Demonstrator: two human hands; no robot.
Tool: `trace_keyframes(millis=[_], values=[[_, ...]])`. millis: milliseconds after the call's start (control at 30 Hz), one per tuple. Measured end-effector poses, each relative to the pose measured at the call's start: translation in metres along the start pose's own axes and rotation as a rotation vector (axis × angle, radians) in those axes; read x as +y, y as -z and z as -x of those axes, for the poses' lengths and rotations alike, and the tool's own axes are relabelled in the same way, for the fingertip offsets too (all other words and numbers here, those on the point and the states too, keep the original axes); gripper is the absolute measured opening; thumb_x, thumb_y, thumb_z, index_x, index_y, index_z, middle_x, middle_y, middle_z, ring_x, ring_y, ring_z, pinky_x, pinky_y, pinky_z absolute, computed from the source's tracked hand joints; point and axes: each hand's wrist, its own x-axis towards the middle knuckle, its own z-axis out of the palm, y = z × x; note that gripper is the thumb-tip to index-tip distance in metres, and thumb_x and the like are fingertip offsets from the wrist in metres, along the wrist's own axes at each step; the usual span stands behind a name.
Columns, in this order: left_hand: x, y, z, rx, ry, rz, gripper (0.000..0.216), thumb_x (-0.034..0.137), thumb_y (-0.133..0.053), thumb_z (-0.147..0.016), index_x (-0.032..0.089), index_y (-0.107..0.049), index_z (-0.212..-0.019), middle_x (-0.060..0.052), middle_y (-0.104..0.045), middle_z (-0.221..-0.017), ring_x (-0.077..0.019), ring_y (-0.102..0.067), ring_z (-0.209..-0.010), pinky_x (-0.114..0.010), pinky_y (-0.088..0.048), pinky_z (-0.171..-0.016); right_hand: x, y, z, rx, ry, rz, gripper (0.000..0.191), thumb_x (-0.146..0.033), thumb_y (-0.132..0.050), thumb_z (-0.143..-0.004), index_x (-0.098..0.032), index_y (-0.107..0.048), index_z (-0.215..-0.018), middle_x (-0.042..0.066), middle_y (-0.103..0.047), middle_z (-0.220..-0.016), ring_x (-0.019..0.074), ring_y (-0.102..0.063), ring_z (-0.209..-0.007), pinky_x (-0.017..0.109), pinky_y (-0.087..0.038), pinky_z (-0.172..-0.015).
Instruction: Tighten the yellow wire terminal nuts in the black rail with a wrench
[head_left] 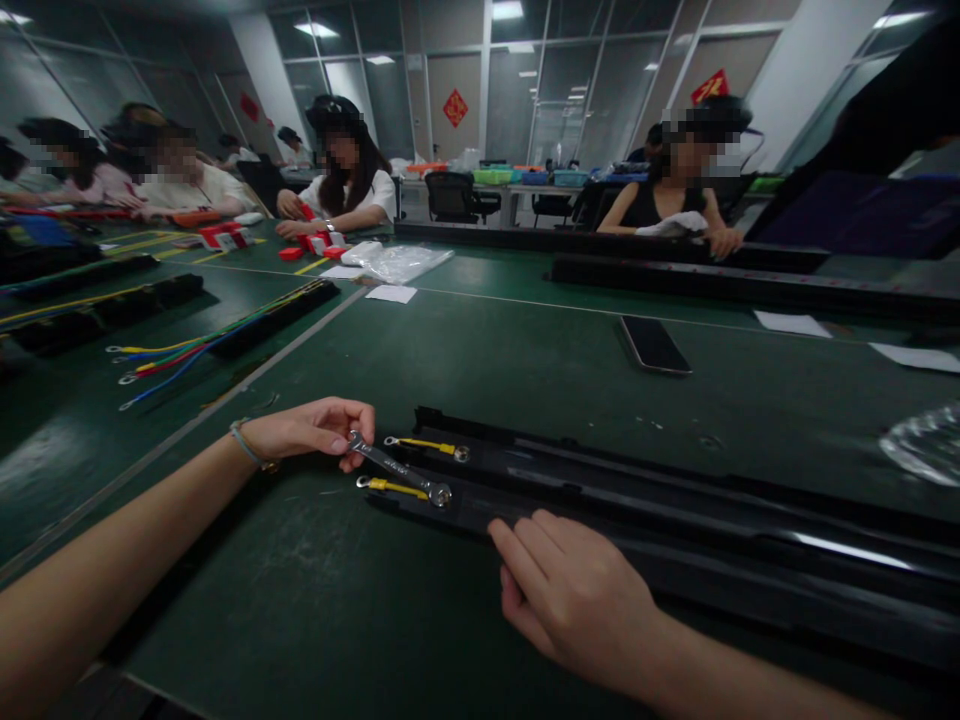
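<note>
My left hand [315, 430] pinches the handle end of a small metal wrench [394, 467], whose ring end sits on a nut at the left end of a long black strip [675, 520] lying on the green table. Two short yellow wires with ring terminals [427, 447] stick out from that end of the strip. My right hand [570, 590] rests flat on the near edge of the strip, fingers stretched out and holding it down. A bracelet circles my left wrist.
A dark phone [654, 345] lies on the table beyond the strip. Coloured wires [187, 350] and other black strips lie at the left. Clear plastic bags [401, 262] and paper slips sit farther back. Several people sit working at the far side.
</note>
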Motion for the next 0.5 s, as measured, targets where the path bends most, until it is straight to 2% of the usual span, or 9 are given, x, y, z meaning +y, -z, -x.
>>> trace_keyframes(millis=[500], values=[[0.0012,-0.002,-0.0003,0.017,0.005,-0.003,0.024,0.026,-0.067,-0.066,0.012,-0.056,-0.083,-0.003,-0.059,-0.073,-0.0119,-0.055,-0.062,-0.019,-0.043,-0.055,-0.0005,-0.0002,-0.0001,0.015,-0.006,0.004,0.031,-0.017,-0.045,-0.072,-0.009,-0.056,-0.099,0.006,-0.059,-0.072,0.0163,-0.052,-0.068,0.028,-0.04,-0.056]])
